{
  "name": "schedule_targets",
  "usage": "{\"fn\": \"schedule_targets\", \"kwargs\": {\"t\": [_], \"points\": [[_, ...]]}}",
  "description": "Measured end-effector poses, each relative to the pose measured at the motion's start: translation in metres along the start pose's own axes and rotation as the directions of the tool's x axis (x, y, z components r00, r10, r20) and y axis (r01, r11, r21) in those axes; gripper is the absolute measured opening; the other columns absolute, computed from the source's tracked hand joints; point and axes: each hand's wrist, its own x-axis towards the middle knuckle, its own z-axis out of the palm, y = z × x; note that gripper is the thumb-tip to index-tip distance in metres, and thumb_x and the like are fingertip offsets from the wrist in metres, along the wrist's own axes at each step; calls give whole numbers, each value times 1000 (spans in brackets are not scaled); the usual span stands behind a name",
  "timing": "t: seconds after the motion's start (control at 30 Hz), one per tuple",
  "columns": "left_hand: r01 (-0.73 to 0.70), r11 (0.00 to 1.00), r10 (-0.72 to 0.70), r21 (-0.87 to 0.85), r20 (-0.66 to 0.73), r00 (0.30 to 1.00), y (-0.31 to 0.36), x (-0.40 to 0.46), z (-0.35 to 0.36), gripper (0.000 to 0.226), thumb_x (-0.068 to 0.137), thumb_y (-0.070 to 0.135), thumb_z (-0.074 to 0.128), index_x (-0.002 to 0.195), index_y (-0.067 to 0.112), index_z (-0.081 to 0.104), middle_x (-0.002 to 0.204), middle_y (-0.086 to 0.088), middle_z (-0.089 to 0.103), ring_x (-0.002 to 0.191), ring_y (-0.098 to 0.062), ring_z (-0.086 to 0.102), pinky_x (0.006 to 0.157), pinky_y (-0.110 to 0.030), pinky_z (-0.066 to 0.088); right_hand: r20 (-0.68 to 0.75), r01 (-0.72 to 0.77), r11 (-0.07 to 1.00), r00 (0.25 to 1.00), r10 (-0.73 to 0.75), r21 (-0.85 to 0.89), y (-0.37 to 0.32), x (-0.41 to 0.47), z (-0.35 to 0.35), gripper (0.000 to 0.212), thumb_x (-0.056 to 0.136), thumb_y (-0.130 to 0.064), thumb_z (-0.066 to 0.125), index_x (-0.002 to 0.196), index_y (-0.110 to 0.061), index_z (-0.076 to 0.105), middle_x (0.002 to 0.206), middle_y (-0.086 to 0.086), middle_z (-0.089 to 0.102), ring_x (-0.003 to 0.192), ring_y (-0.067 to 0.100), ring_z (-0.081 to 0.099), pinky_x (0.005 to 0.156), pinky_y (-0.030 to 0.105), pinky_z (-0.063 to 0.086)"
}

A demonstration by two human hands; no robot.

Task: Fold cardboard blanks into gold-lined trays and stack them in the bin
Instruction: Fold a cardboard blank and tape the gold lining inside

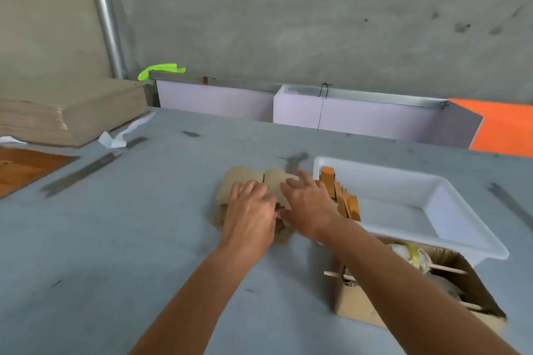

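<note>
Fingers (253,186) of the left hand (250,210) lie spread and flat on a cardboard blank (248,179) atop a small stack on the grey worktop (144,239). The right hand (308,204), fingers also splayed, presses the blank's right side. Just beside it, folded gold-lined trays (343,196) lean in a white bin (432,210).

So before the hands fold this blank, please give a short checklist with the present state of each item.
1. Left hand on the cardboard blank: ok.
2. Right hand on the same blank: ok.
3. Blank lies on the stack of blanks, not loose: ok.
4. White bin has free room beside the folded trays: ok.
5. Only one blank picked: cannot tell.
</note>
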Motion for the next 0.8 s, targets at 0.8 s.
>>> {"fn": "schedule_targets", "kwargs": {"t": [0.8], "points": [[20, 967, -8, -254, 46, 999, -25, 27, 35, 19, 87, 30, 61, 98, 14, 64, 96, 3, 65, 100, -18, 55, 93, -30, 27, -112, 124, 991, 987, -117, 58, 13, 5, 14, 23, 95, -13, 41, 98, -7, 64, 95, 10, 64, 87, 24, 57, 81, 32, 46]]}}
